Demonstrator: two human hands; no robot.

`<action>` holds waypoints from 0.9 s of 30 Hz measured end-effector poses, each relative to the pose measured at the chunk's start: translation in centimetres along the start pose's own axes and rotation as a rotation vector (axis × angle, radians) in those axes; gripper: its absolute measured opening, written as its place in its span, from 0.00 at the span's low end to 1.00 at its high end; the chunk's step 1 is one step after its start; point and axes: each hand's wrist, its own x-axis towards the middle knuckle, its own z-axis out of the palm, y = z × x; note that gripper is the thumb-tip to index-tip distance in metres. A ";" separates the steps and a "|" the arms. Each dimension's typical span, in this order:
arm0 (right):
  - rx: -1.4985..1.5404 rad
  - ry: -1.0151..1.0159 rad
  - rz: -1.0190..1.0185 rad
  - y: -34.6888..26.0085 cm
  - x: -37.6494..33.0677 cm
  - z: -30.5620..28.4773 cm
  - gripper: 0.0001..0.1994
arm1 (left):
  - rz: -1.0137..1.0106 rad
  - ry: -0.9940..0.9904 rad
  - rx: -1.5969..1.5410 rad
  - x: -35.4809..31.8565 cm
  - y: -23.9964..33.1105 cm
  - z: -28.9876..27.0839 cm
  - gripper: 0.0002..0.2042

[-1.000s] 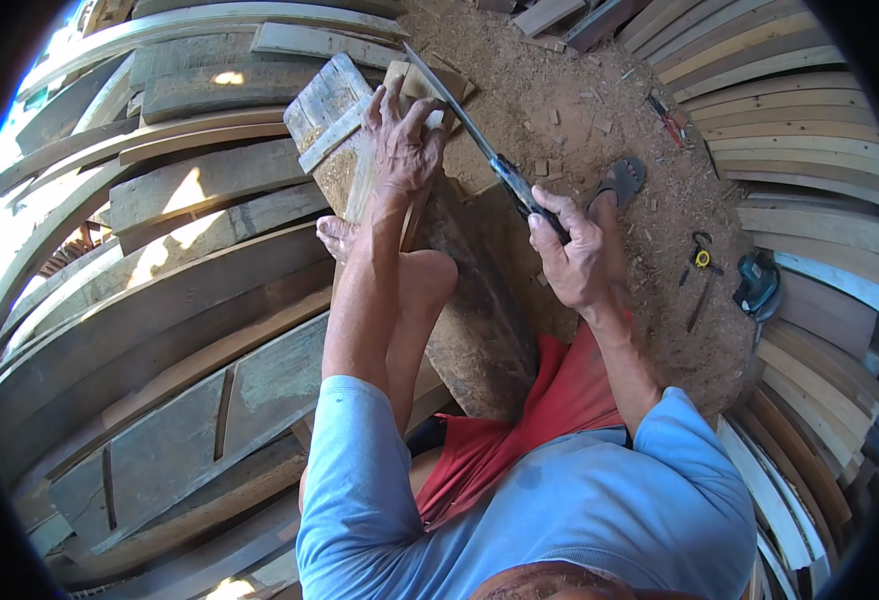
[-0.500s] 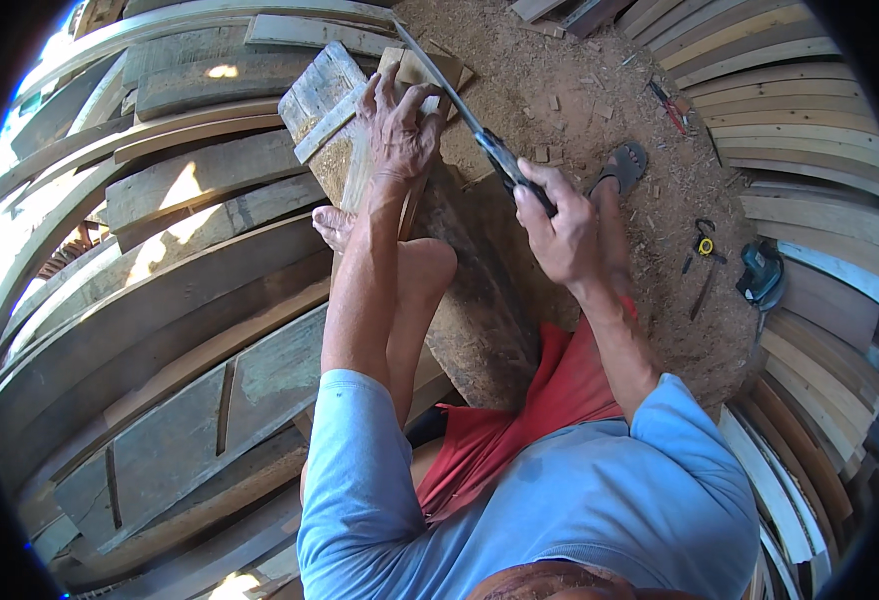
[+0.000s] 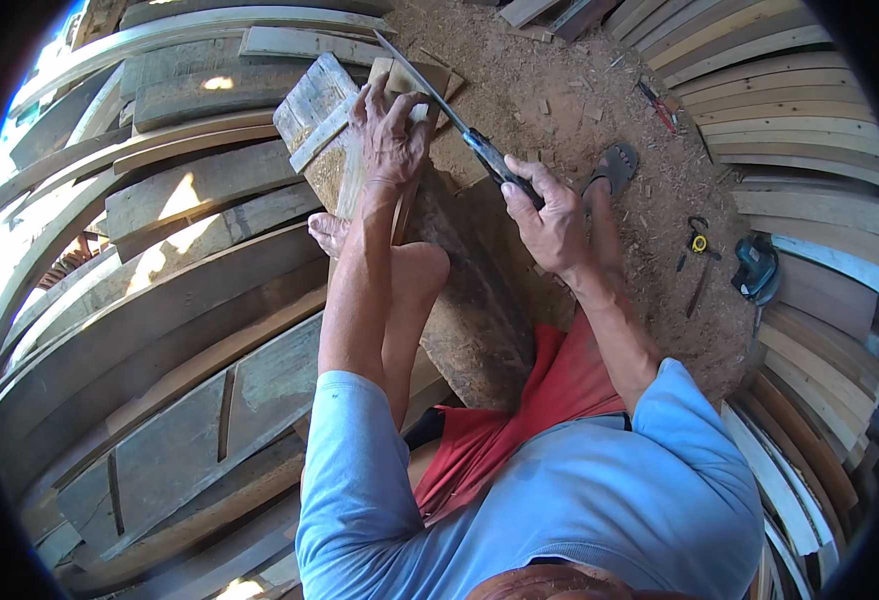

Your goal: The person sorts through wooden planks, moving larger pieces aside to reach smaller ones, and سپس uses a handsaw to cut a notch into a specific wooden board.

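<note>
A hand saw (image 3: 437,95) with a thin straight blade and a dark handle is held in my right hand (image 3: 547,212), its fingers closed round the handle. The blade points up and to the left, close to the far end of a light wooden board (image 3: 351,175). My left hand (image 3: 391,135) presses on that board, its bent fingers gripping over it near the blade. My bare left foot (image 3: 329,232) rests against the board, behind the left forearm. Underneath lies a thick, worn wooden plank (image 3: 479,310). A short pale strip (image 3: 321,135) lies crosswise on it.
Stacked boards (image 3: 189,190) fill the left side, and more planks (image 3: 809,135) line the right. On the sawdust-covered floor lie a teal power tool (image 3: 756,268), a yellow tape measure (image 3: 699,243) and red-handled pliers (image 3: 659,108). My sandalled right foot (image 3: 614,168) stands there.
My right hand and the saw have shifted slightly left and back toward me, the blade still beside the left hand. The left hand stays on the board. The whole view has shifted slightly.
</note>
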 end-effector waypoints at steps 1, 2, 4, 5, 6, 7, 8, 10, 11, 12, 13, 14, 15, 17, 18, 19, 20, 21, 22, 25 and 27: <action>-0.017 0.005 -0.010 -0.1 -0.3 -0.5 0.14 | 0.001 0.003 -0.011 0.1 0.1 0.0 0.16; -0.032 0.001 -0.012 -0.5 -1.2 -1.0 0.14 | 0.044 -0.004 -0.007 0.2 -0.4 0.0 0.16; -0.055 -0.020 0.056 -0.5 -3.6 -2.1 0.13 | -0.011 -0.036 0.032 0.1 0.4 -0.8 0.17; -0.062 0.002 0.027 -0.4 -3.8 -1.9 0.13 | -0.032 -0.052 0.047 0.1 0.7 -1.1 0.17; -0.070 0.024 -0.002 -0.2 -3.6 -1.6 0.13 | -0.016 -0.025 0.024 0.2 0.5 -0.8 0.17; -0.077 0.044 -0.032 -0.1 -3.3 -1.3 0.13 | -0.010 -0.024 0.028 -0.1 0.3 -0.5 0.17; -0.070 0.012 -0.050 -0.5 -1.8 -0.9 0.13 | 0.000 -0.012 0.036 -0.1 0.0 -0.4 0.17; -0.050 0.023 -0.057 0.2 0.2 0.2 0.13 | 0.026 0.005 0.019 0.0 -0.4 0.2 0.17; -0.038 0.020 -0.063 0.5 0.7 0.6 0.12 | 0.022 0.020 0.013 0.0 -0.3 0.2 0.17; -0.069 -0.001 -0.016 0.4 0.0 0.3 0.13 | 0.018 0.036 0.007 -0.1 -0.2 0.3 0.17; -0.071 0.005 -0.032 0.1 -0.6 -0.2 0.13 | 0.014 0.051 0.001 -0.1 -0.1 0.3 0.17; -0.076 0.007 -0.037 -0.1 -1.8 -0.8 0.14 | -0.001 0.030 0.002 -0.2 -0.3 0.1 0.17; -0.082 0.009 -0.039 -0.1 -3.1 -1.3 0.14 | -0.013 0.018 0.004 -0.3 -0.1 0.0 0.17; -0.030 0.041 -0.002 0.3 -4.6 -1.2 0.14 | -0.031 -0.003 0.010 -0.2 0.1 -0.3 0.17; -0.018 0.051 -0.010 0.6 -4.5 -1.0 0.14 | -0.025 -0.006 0.014 0.0 0.1 -0.3 0.17; -0.006 0.059 -0.019 0.9 -4.3 -0.7 0.14 | -0.033 -0.011 0.006 -0.2 0.1 -0.2 0.17; -0.057 0.044 -0.040 0.4 -2.8 -0.2 0.13 | -0.037 -0.006 0.003 -0.2 0.1 -0.3 0.17; -0.032 0.018 -0.001 0.3 -1.3 0.2 0.13 | -0.037 -0.006 -0.005 -0.1 0.2 -0.2 0.18; -0.007 -0.007 0.039 0.4 0.3 0.5 0.13 | -0.037 -0.001 -0.023 -0.1 0.3 -0.2 0.17; -0.059 -0.008 0.015 0.1 0.7 0.2 0.13 | -0.044 0.018 0.000 0.0 0.4 0.0 0.17; -0.019 -0.003 0.032 0.2 -2.2 -0.7 0.14 | -0.028 -0.004 0.017 -0.1 0.6 -0.5 0.17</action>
